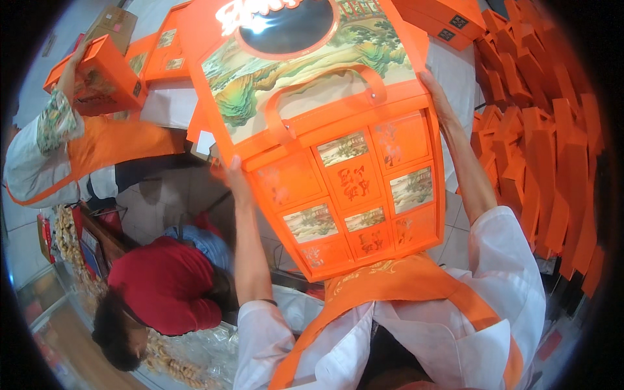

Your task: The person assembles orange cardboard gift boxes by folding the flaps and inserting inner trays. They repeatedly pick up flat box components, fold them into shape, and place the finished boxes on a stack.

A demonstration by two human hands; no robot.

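A large orange gift box (396, 95) is tilted up in front of me, its lid (260, 81) raised away from me. The lid has a green and gold landscape print and a dark oval window (289, 29). An orange strap handle (272, 107) arches across the front of the lid. Several small orange boxes (354, 185), some with landscape pictures, fill the lower part in rows. My left hand (235, 174) grips the box's left edge. On the upper right edge, my right hand (434, 91) holds the other side, its fingers partly hidden behind the box.
Upright orange carton pieces (520, 162) crowd the right side. More orange boxes (442, 23) stand on the white table (170, 107) beyond. At left, a co-worker in an orange apron (123, 143) handles another orange box (104, 75). A person in a red shirt (166, 286) bends down nearby.
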